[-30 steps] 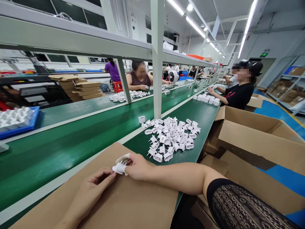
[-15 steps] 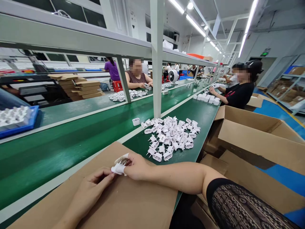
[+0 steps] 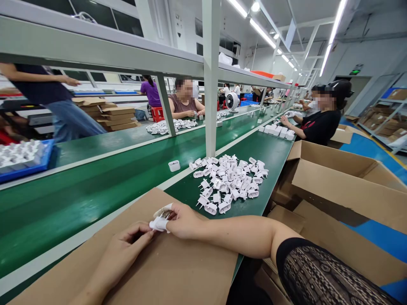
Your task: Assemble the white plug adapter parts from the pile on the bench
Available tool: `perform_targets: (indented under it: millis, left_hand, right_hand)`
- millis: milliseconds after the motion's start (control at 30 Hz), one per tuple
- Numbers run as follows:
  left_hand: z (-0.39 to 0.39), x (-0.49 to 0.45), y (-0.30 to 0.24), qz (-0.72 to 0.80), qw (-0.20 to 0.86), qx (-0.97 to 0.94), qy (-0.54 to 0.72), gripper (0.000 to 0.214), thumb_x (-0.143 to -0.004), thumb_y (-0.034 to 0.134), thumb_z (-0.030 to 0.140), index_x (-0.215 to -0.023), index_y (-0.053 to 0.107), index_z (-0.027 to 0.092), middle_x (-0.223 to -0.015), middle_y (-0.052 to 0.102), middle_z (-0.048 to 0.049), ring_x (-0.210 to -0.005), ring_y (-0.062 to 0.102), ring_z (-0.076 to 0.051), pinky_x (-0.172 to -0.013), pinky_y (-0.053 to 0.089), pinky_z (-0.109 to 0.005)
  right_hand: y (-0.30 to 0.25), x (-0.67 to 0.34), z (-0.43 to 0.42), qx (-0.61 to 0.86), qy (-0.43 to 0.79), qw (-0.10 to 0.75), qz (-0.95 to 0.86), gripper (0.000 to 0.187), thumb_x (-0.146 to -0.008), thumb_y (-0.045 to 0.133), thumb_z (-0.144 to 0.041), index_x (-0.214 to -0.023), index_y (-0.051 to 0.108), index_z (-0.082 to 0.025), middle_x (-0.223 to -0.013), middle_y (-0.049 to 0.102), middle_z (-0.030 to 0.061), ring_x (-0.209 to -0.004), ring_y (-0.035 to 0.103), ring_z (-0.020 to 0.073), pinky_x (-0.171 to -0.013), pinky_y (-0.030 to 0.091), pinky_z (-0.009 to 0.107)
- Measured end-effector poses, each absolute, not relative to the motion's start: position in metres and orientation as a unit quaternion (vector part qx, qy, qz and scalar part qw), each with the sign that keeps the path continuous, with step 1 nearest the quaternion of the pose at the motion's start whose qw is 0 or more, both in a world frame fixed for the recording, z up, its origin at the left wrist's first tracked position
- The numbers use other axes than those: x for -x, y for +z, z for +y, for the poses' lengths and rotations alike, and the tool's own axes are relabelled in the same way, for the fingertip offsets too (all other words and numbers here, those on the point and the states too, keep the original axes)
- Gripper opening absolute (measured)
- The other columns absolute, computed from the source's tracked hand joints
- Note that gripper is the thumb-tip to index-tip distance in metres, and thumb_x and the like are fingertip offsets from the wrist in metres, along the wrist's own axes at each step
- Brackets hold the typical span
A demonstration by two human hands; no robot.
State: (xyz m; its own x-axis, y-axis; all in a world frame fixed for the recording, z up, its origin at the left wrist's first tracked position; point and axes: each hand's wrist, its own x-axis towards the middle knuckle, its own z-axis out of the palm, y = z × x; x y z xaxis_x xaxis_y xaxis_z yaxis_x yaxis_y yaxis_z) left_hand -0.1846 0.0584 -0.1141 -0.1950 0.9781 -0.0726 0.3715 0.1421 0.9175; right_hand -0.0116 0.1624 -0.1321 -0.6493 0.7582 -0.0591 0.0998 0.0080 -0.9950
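My right hand (image 3: 182, 221) pinches a small white plug part (image 3: 159, 224) with metal prongs, its fingertips in white finger cots. My left hand (image 3: 127, 245) meets it from the left, fingers curled and touching the same part. Both hands rest on a brown cardboard sheet (image 3: 178, 271) laid over the green bench. Just beyond lies a pile of white plug parts (image 3: 230, 180) on the green mat.
A green conveyor belt (image 3: 95, 186) runs past on the left, carrying one white part (image 3: 174, 165). Open cardboard boxes (image 3: 343, 178) stand to my right. Other people sit along the line; one walks at far left. A blue tray (image 3: 22, 161) holds white parts.
The single white part on the belt has drifted leftward toward me. A person has walked into view at the far left. My hands have barely moved.
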Motion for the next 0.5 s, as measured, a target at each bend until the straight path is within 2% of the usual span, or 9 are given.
perform_targets:
  millis: [500]
  left_hand:
    - [0.0581, 0.1808, -0.1064, 0.666, 0.360, -0.529, 0.383, 0.053, -0.078, 0.067, 0.076, -0.080, 0.073, 0.023, -0.095, 0.073, -0.0067, -0.088, 0.065, -0.026, -0.073, 0.052, -0.029]
  right_hand:
    - [-0.1308, 0.0113, 0.1634, 0.313, 0.621, 0.263, -0.669, 0.044, -0.071, 0.091, -0.038, -0.111, 0.077, -0.026, -0.099, 0.075, 0.0016, -0.087, 0.070, 0.0170, -0.074, 0.056, 0.025]
